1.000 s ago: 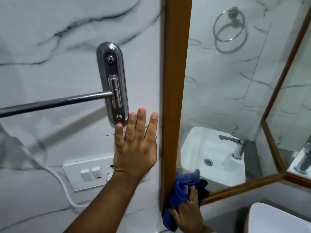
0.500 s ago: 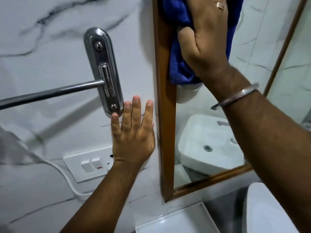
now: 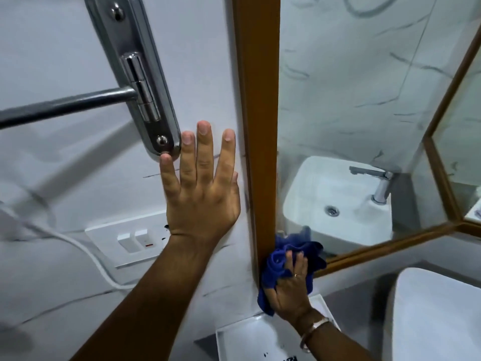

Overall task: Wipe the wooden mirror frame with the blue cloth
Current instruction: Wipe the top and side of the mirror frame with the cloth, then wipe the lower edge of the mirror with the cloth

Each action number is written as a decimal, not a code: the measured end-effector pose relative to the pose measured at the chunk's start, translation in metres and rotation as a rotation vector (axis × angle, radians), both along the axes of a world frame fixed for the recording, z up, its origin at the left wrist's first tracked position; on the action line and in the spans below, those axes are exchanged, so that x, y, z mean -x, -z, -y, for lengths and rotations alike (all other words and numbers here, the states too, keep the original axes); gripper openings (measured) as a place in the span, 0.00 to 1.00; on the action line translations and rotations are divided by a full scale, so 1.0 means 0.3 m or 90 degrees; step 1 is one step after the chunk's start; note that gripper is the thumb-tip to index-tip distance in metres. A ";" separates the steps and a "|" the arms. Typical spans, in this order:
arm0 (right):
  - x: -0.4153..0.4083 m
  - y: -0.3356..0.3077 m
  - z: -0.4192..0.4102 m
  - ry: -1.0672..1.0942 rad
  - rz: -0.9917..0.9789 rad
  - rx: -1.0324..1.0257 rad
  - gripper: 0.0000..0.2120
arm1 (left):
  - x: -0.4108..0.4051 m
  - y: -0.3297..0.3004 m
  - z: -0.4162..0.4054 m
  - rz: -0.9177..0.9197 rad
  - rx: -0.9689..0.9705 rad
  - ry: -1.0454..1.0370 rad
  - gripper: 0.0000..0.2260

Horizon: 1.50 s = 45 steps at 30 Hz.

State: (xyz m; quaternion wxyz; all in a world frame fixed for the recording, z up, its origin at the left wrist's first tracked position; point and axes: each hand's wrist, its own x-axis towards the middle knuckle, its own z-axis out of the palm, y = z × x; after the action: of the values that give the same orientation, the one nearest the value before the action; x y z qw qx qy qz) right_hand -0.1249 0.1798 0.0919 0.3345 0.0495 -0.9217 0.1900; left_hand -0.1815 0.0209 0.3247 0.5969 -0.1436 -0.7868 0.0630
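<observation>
Two hands in my feed, both bare. Landmark for everything: the wooden mirror frame [image 3: 256,121], its left upright running top to bottom, its bottom rail slanting up to the right.

Marble wall [image 3: 52,48] fills everything left of the frame, white with grey veins. Mirror glass [image 3: 351,87] sits right of the upright and reflects a white sink [image 3: 335,201] and a chrome tap [image 3: 374,181]. Chrome towel bar [image 3: 65,105] is well left of the frame and runs into its oval mount plate [image 3: 135,76]. White switch plate [image 3: 127,238] is lower left of the frame, with a white cable [image 3: 88,259] trailing from its left side.

Left hand [image 3: 200,194] lies flat on the wall just beside the frame's left edge, fingers released and spread, the little fingertip touching the bottom of the mount plate.

Right hand [image 3: 291,285] is at the frame's bottom left corner, fingers clenched on the blue cloth [image 3: 278,261]. The cloth is bunched and pressed against the upright's lower end where it meets the bottom rail. I see a ring [image 3: 297,275] on one finger and a metal bangle [image 3: 315,332] on the wrist.
</observation>
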 end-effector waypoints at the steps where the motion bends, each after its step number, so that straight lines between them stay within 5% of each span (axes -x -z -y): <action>1: -0.001 -0.003 0.018 0.015 0.003 0.039 0.29 | -0.001 -0.004 0.000 0.004 0.004 -0.002 0.29; 5: -0.016 -0.023 0.064 0.051 0.006 0.170 0.37 | -0.032 -0.017 0.003 0.031 0.001 0.046 0.30; 8: 0.004 -0.050 0.116 0.102 0.040 0.388 0.37 | -0.055 -0.053 -0.055 0.074 0.073 0.136 0.33; 13: 0.046 -0.125 0.087 0.145 -0.014 0.595 0.34 | -0.040 -0.199 -0.210 -0.064 0.213 0.117 0.28; 15: 0.066 -0.149 -0.008 0.165 -0.054 0.635 0.39 | -0.030 -0.253 -0.244 -0.088 0.265 0.121 0.27; 18: 0.137 -0.195 -0.278 0.283 -0.121 0.739 0.27 | -0.023 -0.270 -0.257 -0.089 0.334 0.114 0.29; 22: 0.218 -0.268 -0.680 0.424 -0.213 0.922 0.24 | -0.018 -0.265 -0.256 -0.111 0.377 0.074 0.31; 25: 0.222 -0.277 -0.723 0.445 -0.255 1.023 0.23 | -0.020 -0.276 -0.258 -0.104 0.427 0.067 0.32; 32: 0.096 -0.274 -0.057 0.218 -0.153 1.089 0.34 | -0.019 -0.287 -0.268 -0.106 0.535 0.048 0.36; 35: 0.091 -0.292 0.024 0.264 -0.086 1.023 0.38 | -0.032 -0.290 -0.284 -0.080 0.600 0.066 0.37; 40: 0.153 -0.279 -0.220 0.389 -0.168 0.966 0.31 | -0.027 -0.295 -0.293 -0.057 0.632 0.096 0.38; 45: 0.244 -0.216 -0.782 0.509 -0.208 1.015 0.23 | -0.016 -0.285 -0.298 -0.051 0.626 0.093 0.38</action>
State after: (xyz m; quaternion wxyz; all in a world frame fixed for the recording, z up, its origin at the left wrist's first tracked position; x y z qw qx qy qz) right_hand -0.1980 0.4145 0.1567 0.4373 -0.4939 -0.4063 0.6323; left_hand -0.1768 0.1102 0.4102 0.4915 -0.4604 -0.6282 0.3896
